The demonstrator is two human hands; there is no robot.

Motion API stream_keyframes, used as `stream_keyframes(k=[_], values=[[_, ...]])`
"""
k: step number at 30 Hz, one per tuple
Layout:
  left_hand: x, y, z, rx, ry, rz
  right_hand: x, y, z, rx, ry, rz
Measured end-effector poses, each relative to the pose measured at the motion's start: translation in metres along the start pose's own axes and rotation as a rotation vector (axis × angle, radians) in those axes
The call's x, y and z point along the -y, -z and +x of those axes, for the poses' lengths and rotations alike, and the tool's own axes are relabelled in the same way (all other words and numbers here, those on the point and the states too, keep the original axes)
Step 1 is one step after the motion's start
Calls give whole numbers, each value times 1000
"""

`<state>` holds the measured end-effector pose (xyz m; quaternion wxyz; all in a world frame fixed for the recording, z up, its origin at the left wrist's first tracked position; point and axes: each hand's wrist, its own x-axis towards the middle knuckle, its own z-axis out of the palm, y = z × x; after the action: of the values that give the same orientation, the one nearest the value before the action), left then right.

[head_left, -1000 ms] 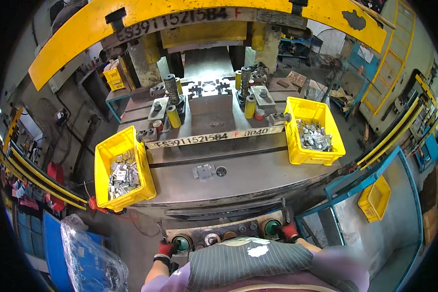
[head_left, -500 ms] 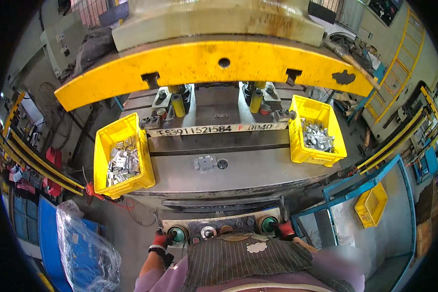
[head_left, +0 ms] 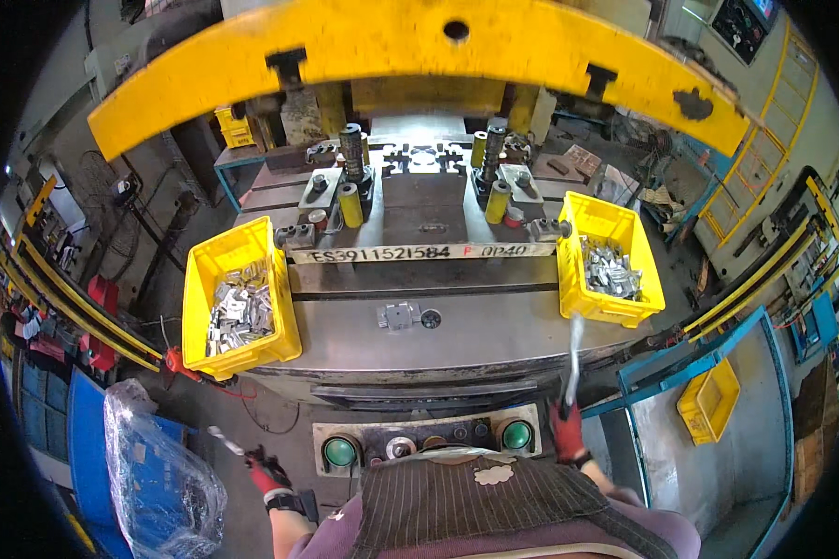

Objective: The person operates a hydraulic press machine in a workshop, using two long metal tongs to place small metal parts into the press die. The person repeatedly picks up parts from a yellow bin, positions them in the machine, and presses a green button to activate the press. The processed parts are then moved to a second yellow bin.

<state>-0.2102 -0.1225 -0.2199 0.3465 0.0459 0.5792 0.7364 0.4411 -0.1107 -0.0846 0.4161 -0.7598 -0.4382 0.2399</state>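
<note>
My left hand (head_left: 269, 472), in a red and dark glove, is out to the left of the control panel (head_left: 382, 436). It is closed on a short pale stick-like tool (head_left: 225, 440) pointing up and left. My right hand (head_left: 566, 434), also gloved, is right of the panel and closed on a long silvery stick-like tool (head_left: 573, 365). That tool's far end reaches close to the front of the right yellow bin (head_left: 609, 307). Its exact kind is unclear. Two green buttons, left (head_left: 340, 452) and right (head_left: 516, 434), are untouched.
Ahead is a press with a yellow upper beam (head_left: 391, 58) above a lit lower die (head_left: 423, 158). Small metal parts fill the left yellow bin (head_left: 287, 349) and partly fill the right one. A small metal block (head_left: 399, 316) lies on the press table (head_left: 494, 326). A blue-framed cart stands right.
Both hands have left the green buttons, the left moving outward and the right moving forward and outward with its tool. The yellow beam sits higher, exposing the lit die.
</note>
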Motion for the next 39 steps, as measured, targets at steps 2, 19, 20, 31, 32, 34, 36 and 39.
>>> stream_keyframes(k=[2, 19, 20, 31, 32, 34, 36, 39], values=[[-29, -49, 5, -164, -191, -141, 80, 0, 38, 48, 163, -87], [-111, -321, -151, 920, -58, 331, 316, -102, 231, -39, 629, 106], [-112, -341, -142, 1052, -59, 355, 313, -97, 223, -86, 669, 200], [-62, -621, -106, 1160, -705, 732, 189, -29, 101, 5, 258, 701], [-56, -623, -101, 1154, -694, 743, 172, -20, 91, 4, 183, 678], [-48, -631, -100, 1158, -693, 663, 123, -1, 81, -105, 188, 662], [-64, -629, -133, 1266, 95, 312, 92, 23, 76, -197, 169, 621], [-80, -628, -117, 1453, 763, -410, 86, 51, 74, -239, 206, 474]])
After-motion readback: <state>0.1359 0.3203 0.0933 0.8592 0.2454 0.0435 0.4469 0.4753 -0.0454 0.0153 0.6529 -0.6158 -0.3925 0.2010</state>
